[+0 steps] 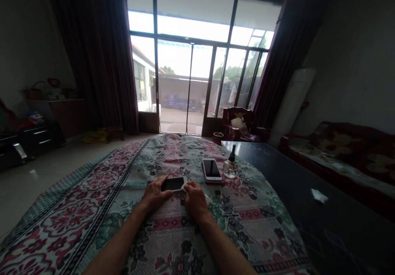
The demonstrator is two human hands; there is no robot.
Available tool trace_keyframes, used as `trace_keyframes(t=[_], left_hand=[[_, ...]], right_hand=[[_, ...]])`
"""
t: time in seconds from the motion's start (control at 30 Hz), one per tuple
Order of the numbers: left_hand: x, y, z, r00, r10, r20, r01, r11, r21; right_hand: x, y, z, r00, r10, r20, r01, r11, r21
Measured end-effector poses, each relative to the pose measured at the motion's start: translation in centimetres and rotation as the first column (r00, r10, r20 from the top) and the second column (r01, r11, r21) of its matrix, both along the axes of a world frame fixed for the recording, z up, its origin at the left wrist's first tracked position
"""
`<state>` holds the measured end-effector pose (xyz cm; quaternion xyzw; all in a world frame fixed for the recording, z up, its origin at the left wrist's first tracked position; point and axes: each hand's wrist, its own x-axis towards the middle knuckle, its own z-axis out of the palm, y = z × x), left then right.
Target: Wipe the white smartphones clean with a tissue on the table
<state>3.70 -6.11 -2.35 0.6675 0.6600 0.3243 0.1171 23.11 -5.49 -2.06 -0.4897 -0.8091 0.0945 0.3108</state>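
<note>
A white-edged phone [174, 183] with a dark screen lies flat on the floral patterned cloth [92, 209]. My left hand [156, 194] curls around the phone's left end, thumb and fingers on its edges. My right hand [194, 199] rests at the phone's right end, fingers bent and pressed against its corner. A second phone [211, 170] with a dark screen lies face up just beyond, to the right. Beside that phone stands a small glass bottle [230, 166] with a black cap.
A dark glossy table [308, 192] runs along the right, with a small white scrap [319, 195] on it. A sofa [345, 151] stands at the far right. A wooden chair [239, 123] sits by the glass doors [191, 86]. Dark cabinets [33, 139] line the left wall.
</note>
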Motion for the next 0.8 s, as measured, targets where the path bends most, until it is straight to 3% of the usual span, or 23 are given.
trace_keyframes(t=[0.23,0.47,0.6,0.8], left_hand=[[-0.5,0.5,-1.0,0.998,-0.035,0.042,0.033,0.999,0.043],[-0.6,0.6,-1.4,0.996,-0.046,0.07,0.041,0.997,0.065],[-0.4,0.4,-1.3,0.998,-0.028,0.063,0.022,0.996,0.085],[-0.5,0.5,-1.7,1.0,-0.008,0.018,0.006,0.995,0.096]], right_hand=[[-1.3,3.6,1.7,0.994,0.026,0.104,-0.016,0.995,-0.097],[-3.0,6.5,1.6,0.993,0.025,0.119,-0.009,0.991,-0.135],[-2.7,6.2,1.3,0.997,0.022,0.075,-0.012,0.992,-0.123],[-1.2,3.6,0.7,1.0,0.0,0.023,0.002,0.997,-0.078]])
